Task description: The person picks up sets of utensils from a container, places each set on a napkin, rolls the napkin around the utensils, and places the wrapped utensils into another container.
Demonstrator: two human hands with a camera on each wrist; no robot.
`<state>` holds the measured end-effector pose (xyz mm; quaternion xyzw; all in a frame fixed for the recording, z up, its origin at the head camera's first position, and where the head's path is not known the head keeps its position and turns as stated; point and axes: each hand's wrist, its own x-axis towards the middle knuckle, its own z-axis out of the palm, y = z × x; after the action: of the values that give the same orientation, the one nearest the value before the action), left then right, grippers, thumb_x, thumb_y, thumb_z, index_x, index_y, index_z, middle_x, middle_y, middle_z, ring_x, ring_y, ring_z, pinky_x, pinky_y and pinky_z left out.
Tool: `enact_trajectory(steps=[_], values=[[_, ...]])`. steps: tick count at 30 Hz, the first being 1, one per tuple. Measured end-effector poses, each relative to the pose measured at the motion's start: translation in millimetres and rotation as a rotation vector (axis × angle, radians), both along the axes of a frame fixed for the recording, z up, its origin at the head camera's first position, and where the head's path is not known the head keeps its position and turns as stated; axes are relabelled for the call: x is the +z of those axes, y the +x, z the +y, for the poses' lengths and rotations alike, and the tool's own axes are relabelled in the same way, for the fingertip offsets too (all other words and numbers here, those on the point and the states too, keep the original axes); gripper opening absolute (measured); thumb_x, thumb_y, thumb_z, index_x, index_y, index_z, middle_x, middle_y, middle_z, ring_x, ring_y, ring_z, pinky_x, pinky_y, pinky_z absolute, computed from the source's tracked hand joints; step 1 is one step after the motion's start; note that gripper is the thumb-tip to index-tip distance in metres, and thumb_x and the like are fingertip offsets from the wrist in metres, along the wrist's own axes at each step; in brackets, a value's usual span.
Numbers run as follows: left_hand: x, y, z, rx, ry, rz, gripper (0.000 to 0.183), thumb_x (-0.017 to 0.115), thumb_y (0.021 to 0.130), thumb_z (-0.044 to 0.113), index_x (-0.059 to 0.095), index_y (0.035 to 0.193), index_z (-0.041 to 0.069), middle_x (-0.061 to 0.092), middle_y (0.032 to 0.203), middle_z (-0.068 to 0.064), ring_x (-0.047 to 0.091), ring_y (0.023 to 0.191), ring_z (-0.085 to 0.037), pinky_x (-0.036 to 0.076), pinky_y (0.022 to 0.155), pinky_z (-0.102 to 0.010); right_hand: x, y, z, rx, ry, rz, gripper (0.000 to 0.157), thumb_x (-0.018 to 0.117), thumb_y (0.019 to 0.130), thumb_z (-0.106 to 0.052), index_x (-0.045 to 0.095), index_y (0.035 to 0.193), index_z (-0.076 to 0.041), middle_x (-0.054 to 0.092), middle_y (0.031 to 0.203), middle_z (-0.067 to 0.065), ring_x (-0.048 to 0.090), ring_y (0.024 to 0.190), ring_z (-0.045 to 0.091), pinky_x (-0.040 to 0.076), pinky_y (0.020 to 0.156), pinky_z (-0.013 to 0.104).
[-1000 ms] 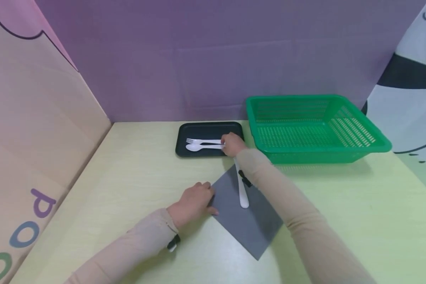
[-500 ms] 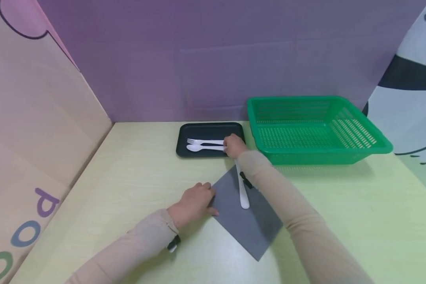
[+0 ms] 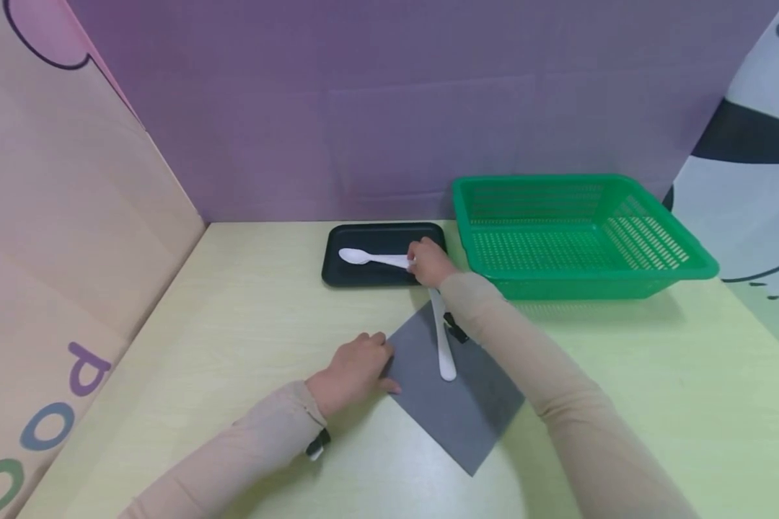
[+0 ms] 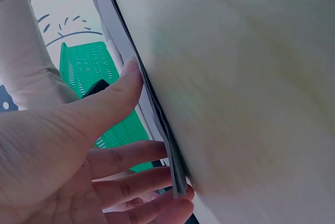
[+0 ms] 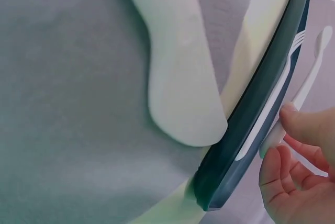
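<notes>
A folded grey cloth (image 3: 470, 418) lies turned cornerwise on the table, its layers showing at the edge in the left wrist view. My left hand (image 3: 353, 371) rests at its left corner, thumb and fingers spread along the edge. On the cloth lies a white flat utensil (image 3: 446, 357) with a broad rounded end; its far end is behind my right forearm. My right hand (image 3: 431, 262) pinches a white spoon (image 5: 312, 72) by its handle end, raised above the black tray (image 3: 334, 277). A white fork (image 5: 271, 101) lies in that tray, mostly covered by the spoon in the head view.
A green perforated basket (image 3: 578, 288) stands at the back right, close beside the tray. A purple backdrop (image 3: 298, 130) rises behind the table (image 3: 234, 324), and a printed panel (image 3: 78, 238) borders it on the left.
The spoon has risen out of the tray in my right hand and shifted backward, now overlapping the fork. My left hand, the cloth and the flat utensil have stayed in place.
</notes>
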<state>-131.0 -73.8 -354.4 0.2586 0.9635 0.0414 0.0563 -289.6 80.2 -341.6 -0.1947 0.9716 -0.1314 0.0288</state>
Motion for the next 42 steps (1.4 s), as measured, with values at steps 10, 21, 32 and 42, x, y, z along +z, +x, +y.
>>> enact_trajectory(steps=[10, 21, 32, 42], values=[[-0.1, -0.8, -0.9, -0.003, 0.003, -0.005, 0.046, 0.074, 0.072, 0.046, 0.065, 0.093, 0.006, 0.059, 0.086, -0.004, 0.053, 0.075, -0.018, 0.049, 0.062, -0.030, 1.3, 6.8, 0.8, -0.024, -0.063, 0.008, 0.021, 0.058, 0.091, -0.012, 0.056, 0.106, 0.003, 0.056, 0.105, 0.019, 0.052, 0.101, 0.030, 0.046, 0.091, 0.037], [-1.6, -2.0, -0.8, 0.004, 0.008, -0.016, 0.046, 0.074, 0.072, 0.045, 0.064, 0.092, 0.005, 0.059, 0.086, -0.005, 0.054, 0.076, -0.018, 0.050, 0.063, -0.031, 4.2, 16.3, 6.3, -0.075, -0.079, -0.048, 0.024, 0.057, 0.092, -0.012, 0.055, 0.108, 0.005, 0.055, 0.107, 0.020, 0.052, 0.102, 0.030, 0.046, 0.091, 0.038], [-1.5, -3.2, 0.5, -0.001, -0.002, -0.018, 0.046, 0.074, 0.073, 0.045, 0.066, 0.094, 0.005, 0.059, 0.086, -0.005, 0.053, 0.075, -0.018, 0.049, 0.062, -0.030, 10.3, 23.7, 13.1, -0.060, -0.075, -0.056, 0.023, 0.055, 0.093, -0.012, 0.054, 0.107, 0.006, 0.055, 0.105, 0.021, 0.050, 0.099, 0.030, 0.045, 0.089, 0.039], [-0.8, -2.2, -0.5, -0.003, 0.000, -0.011, 0.045, 0.075, 0.072, 0.045, 0.065, 0.091, 0.006, 0.058, 0.085, -0.004, 0.053, 0.075, -0.018, 0.049, 0.062, -0.030, 9.4, 32.3, 18.9, -0.012, -0.086, -0.037, 0.021, 0.056, 0.092, -0.011, 0.055, 0.102, 0.007, 0.056, 0.099, 0.021, 0.050, 0.092, 0.029, 0.045, 0.083, 0.039]])
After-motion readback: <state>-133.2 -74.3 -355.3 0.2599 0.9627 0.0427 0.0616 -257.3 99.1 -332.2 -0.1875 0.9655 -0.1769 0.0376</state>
